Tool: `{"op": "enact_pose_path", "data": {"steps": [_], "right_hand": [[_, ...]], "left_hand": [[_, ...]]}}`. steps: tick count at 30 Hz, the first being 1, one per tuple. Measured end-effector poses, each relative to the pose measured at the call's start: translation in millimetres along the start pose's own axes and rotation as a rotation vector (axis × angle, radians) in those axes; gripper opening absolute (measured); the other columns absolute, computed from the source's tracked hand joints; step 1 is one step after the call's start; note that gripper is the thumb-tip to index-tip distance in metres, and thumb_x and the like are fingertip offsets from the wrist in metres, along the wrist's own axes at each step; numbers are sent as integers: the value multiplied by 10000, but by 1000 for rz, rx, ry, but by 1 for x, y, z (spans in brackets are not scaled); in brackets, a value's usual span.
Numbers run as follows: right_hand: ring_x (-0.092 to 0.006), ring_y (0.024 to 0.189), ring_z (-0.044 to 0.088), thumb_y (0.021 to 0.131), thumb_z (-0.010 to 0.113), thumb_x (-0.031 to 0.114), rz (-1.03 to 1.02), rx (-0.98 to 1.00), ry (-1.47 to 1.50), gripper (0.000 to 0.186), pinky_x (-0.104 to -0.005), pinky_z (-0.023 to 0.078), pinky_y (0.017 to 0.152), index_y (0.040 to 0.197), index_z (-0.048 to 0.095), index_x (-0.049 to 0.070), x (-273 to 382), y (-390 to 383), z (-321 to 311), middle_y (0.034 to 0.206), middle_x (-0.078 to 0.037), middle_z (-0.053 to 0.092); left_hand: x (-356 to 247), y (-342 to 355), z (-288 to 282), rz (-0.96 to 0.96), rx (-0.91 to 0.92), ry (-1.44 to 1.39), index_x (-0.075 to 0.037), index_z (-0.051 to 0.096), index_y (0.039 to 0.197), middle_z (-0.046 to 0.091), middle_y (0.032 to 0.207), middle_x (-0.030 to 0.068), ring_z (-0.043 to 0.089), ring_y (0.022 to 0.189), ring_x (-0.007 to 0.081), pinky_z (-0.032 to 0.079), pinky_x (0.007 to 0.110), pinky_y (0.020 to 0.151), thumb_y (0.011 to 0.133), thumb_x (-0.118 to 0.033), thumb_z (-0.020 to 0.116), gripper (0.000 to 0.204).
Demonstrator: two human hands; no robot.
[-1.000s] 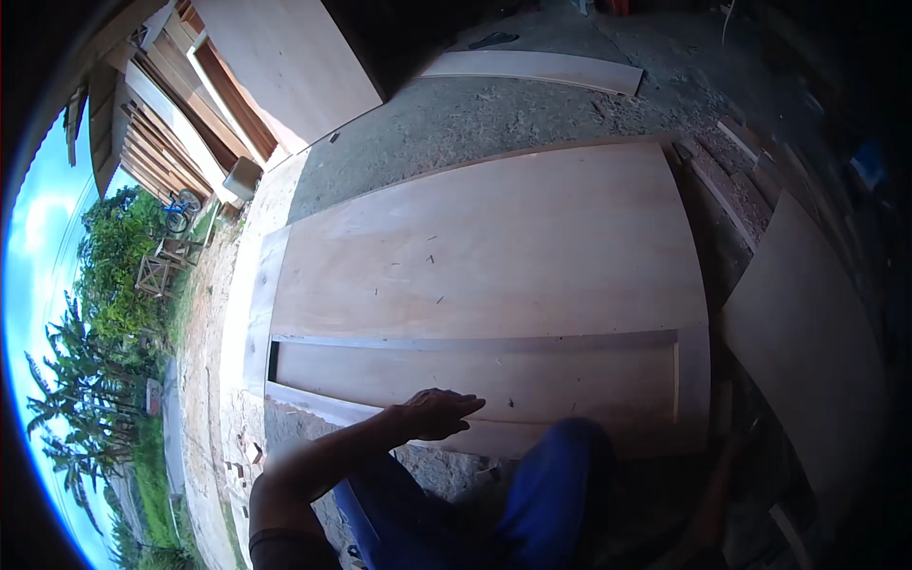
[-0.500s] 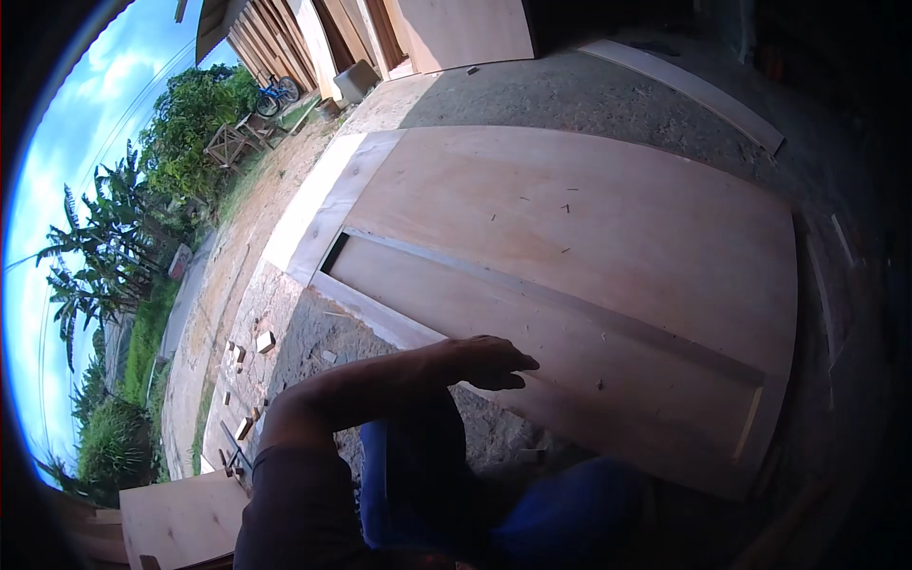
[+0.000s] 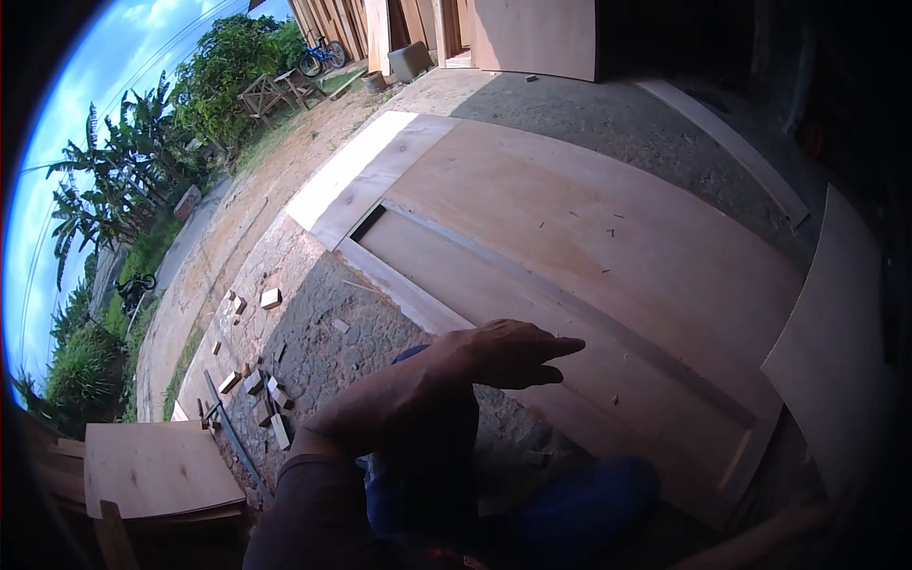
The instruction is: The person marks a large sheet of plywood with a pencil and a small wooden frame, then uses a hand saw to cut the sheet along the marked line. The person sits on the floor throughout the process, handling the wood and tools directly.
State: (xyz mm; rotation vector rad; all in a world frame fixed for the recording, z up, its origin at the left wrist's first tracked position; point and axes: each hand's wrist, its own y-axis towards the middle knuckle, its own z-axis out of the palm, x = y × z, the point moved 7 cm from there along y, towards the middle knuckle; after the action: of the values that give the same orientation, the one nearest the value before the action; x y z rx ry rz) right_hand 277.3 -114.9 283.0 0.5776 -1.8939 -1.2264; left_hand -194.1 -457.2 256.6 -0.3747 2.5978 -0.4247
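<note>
Scattered wooden blocks [image 3: 254, 382] lie left of the panel [image 3: 589, 256].

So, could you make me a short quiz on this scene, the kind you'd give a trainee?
1. True or false: the left hand has its fingers stretched out rather than curled into a fist.

2. What colour is the bicycle near the top of the picture? (a) red (b) blue (c) yellow

3. Fill in: the small wooden blocks lie to the ____ of the large wooden panel in the picture.

Key: 1. True. 2. (b) blue. 3. Left.
</note>
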Motion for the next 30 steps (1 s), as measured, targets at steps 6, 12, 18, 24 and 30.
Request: {"op": "enact_pose_path", "data": {"steps": [6, 12, 18, 24, 30], "right_hand": [[-383, 1327, 522, 1048, 473, 463, -259, 254, 163, 663, -451, 426, 1110, 1426, 460, -81, 88, 3, 93, 1413, -275, 525], [-364, 1342, 504, 1036, 474, 511, -368, 419, 470, 718, -452, 400, 1122, 1431, 443, -87, 178, 17, 195, 1428, -258, 516], [-295, 1248, 543, 986, 525, 385, 1053, 786, 1421, 590, -406, 438, 1051, 1398, 503, -37, 265, -49, 300, 1369, -170, 550], [-167, 988, 642, 927, 640, 206, 762, 887, 1276, 327, -331, 503, 887, 1169, 662, -12, 355, -88, 333, 1063, -58, 684], [-149, 960, 657, 955, 642, 241, 883, 1268, 1441, 328, -325, 527, 866, 1173, 660, -3, 389, -136, 370, 1060, -50, 688]], "left_hand": [[51, -32, -86, 9, -846, -345, -98, 495, 1461, 664, 1293, 179, 691, 1104, 275, 547, 402, 953, 996, -123, 599, 477], [179, -102, -96, -164, -1514, -645, -49, 459, 1476, 586, 1403, 152, 577, 1253, 279, 483, 399, 1012, 1018, -159, 578, 485], [303, -136, -27, -397, -1516, -709, -31, 440, 1485, 532, 1453, 179, 548, 1265, 315, 471, 424, 1019, 1008, -218, 598, 536], [390, -182, 7, -640, -1366, -574, 31, 420, 1487, 457, 1504, 251, 414, 1421, 355, 346, 432, 1161, 1050, -334, 537, 580], [448, -169, 53, -670, -1055, -730, 54, 446, 1463, 473, 1496, 258, 432, 1417, 362, 340, 416, 1171, 1036, -455, 505, 668]]}}
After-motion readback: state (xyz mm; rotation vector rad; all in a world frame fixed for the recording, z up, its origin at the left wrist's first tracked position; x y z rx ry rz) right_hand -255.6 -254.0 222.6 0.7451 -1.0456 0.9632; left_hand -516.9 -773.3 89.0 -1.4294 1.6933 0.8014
